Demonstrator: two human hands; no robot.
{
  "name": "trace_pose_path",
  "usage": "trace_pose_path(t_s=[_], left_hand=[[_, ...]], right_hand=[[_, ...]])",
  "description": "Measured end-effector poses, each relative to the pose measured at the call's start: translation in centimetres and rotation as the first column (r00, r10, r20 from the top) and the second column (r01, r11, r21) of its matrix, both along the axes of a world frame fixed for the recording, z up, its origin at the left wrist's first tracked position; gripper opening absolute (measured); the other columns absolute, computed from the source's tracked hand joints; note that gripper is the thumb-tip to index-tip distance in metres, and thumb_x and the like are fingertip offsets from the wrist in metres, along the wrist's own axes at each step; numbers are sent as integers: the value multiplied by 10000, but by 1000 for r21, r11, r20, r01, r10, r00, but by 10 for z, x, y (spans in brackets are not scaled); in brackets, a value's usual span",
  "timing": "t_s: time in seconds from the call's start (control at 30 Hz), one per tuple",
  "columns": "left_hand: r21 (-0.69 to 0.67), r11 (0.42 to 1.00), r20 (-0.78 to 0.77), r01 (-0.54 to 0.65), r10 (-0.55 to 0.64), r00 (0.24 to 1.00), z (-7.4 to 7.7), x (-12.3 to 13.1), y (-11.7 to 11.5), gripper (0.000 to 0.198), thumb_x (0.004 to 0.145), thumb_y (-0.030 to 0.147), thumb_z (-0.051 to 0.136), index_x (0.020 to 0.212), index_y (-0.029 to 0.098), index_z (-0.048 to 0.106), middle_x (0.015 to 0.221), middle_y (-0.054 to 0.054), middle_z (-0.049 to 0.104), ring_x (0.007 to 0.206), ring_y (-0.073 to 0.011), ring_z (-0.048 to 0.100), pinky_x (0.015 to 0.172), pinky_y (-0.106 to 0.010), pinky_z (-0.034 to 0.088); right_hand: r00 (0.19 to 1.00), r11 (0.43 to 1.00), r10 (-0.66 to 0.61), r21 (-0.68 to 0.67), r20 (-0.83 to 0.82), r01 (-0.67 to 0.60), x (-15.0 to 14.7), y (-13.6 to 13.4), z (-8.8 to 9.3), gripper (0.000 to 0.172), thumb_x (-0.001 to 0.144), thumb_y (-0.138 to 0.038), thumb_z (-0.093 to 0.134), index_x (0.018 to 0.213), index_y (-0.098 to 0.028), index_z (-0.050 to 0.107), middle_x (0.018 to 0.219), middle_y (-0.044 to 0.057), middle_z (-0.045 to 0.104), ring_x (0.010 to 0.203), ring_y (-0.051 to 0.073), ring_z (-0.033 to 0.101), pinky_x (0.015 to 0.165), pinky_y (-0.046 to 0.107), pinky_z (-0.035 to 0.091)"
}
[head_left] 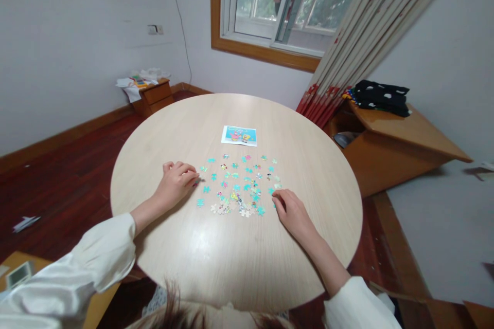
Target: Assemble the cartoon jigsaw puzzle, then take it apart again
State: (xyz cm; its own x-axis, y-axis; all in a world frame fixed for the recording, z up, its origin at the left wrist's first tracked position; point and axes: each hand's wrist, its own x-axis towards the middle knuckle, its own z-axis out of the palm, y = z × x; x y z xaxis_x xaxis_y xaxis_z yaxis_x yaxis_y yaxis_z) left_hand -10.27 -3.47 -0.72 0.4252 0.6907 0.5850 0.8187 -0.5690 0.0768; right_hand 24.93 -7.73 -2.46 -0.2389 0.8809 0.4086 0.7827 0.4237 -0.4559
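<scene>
Many small jigsaw pieces (pixel 247 187) in turquoise, pink, yellow and white lie scattered over the middle of a round pale wooden table (pixel 216 257). Behind them lies a picture card (pixel 240 135) with colourful cartoon figures on a blue ground. My left hand (pixel 176 181) is at the left edge of the pieces, its fingers bent together, the fingertips by a piece; what they hold, if anything, is too small to make out. My right hand (pixel 290 209) rests at the right edge of the pieces, fingers curled, thumb and fingertips close to a turquoise piece and partly hiding it.
Behind the table are a window (pixel 285 5) and a patterned curtain (pixel 347 36). A tilted wooden cabinet (pixel 401 139) with dark cloth (pixel 380 96) stands at the right. A small cabinet (pixel 157 93) holding papers is at the back left.
</scene>
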Motion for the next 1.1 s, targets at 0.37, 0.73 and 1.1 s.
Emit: trace_pose_path(t_s=[0.37, 0.73, 1.1], left_hand=[[-292, 955, -109, 43, -78, 991, -3, 10, 12, 323, 846, 88, 430, 908, 216, 720, 906, -87, 661, 847, -226, 537, 736, -380, 266], [-303, 938, 18, 167, -169, 985, 13, 37, -29, 198, 939, 282, 472, 982, 195, 644, 962, -57, 642, 908, -212, 556, 822, -391, 277], [-362, 901, 5, 240, -256, 967, 0, 64, -53, 164, 923, 210, 498, 980, 179, 648, 905, -63, 640, 884, -218, 562, 782, -381, 289]], right_hand=[[991, 996, -66, -60, -118, 59, -1, -1, 2, 185, 893, -220, 422, 856, -189, 601, 845, 85, 674, 805, 213, 625, 746, 350, 489], [990, 990, 142, -27, 23, -141, -41, -27, 23, 127, 872, -245, 592, 965, -180, 650, 888, 71, 662, 856, 210, 583, 758, 343, 423], [963, 974, 215, 38, 164, -224, -60, -32, 19, 157, 925, -184, 502, 914, -182, 659, 851, 61, 680, 846, 196, 571, 767, 352, 360]])
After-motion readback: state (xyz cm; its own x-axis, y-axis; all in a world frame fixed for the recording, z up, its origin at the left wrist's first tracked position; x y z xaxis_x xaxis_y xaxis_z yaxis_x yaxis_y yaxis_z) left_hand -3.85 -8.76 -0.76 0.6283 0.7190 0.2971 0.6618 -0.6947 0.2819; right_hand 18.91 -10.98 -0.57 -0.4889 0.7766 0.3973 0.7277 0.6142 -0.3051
